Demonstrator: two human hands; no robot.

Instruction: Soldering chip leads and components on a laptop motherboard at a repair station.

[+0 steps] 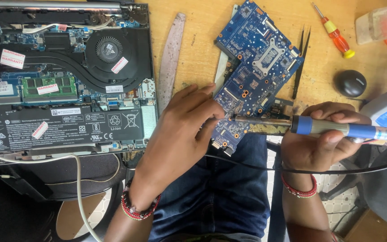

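Head camera view, looking down at a wooden table (202,27). One blue circuit board (251,67) lies tilted at the table's near edge, overhanging the person's lap. The left hand (189,123) rests on the board's lower left corner, fingers curled against its edge. The right hand (323,139) is clenched around one blue-handled soldering iron (337,127), its tip touching the board's lower part. One opened laptop (63,76) sits to the left. Beside the board lie one pair of black tweezers (302,60), one red-and-yellow screwdriver (335,33) and one black mouse (350,83).

Tilted blue circuit board (251,67), soldering iron (337,129) across.
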